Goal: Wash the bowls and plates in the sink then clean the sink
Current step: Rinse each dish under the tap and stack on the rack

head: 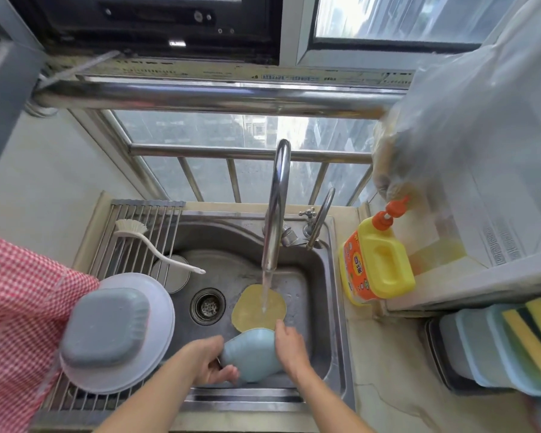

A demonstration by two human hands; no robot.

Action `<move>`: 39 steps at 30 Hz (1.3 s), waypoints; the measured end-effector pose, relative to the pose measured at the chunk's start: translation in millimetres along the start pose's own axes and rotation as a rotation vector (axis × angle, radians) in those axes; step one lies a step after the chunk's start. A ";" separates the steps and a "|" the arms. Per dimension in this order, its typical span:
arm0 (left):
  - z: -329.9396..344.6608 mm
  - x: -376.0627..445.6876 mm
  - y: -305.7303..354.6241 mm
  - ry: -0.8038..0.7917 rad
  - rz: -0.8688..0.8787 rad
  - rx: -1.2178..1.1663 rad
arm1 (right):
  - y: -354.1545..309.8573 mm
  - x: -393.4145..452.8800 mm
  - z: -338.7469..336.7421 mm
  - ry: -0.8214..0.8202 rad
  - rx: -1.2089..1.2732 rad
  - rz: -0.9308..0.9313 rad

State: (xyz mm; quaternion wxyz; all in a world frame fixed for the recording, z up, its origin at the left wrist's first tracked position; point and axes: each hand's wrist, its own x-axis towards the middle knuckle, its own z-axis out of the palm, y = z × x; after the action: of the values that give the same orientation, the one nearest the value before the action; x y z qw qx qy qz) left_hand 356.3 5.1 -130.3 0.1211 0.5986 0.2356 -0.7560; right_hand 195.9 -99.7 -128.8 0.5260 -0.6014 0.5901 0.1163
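Over the near part of the steel sink [320,276] I hold a pale blue bowl [250,357], tilted with its outside toward me. My left hand [210,360] grips its left side, fingers curled under it. My right hand [289,345] holds its right rim. A yellow round plate [249,310] lies on the sink floor just beyond the bowl, and water from the tall faucet [277,207] runs onto it. On the roll-up rack [132,232] over the sink's left side, a grey bowl [107,332] sits upside down on white plates [160,295].
A white dish brush [150,242] lies on the rack. The drain strainer [207,306] sits left of the yellow plate. A yellow detergent bottle [378,264] stands on the right counter, with sponges and containers [512,342] nearer me. A red checked cloth [19,307] hangs at the left.
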 end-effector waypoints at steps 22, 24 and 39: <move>-38.4 -75.7 -76.5 0.784 1.039 0.274 | -45.4 -101.5 45.1 -0.069 0.367 -0.181; -56.4 -93.4 -75.3 0.866 1.182 0.222 | -71.5 -95.4 51.5 0.061 0.356 -0.327; -184.4 -118.2 -112.6 1.066 1.355 0.212 | -127.0 -103.1 168.5 -0.043 -0.688 -1.030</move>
State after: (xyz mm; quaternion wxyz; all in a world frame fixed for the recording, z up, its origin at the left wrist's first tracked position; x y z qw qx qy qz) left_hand 490.3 182.6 -24.5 0.3623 0.8924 -0.2181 -0.1575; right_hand 354.1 58.9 -58.2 0.3021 -0.9416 0.1422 0.0432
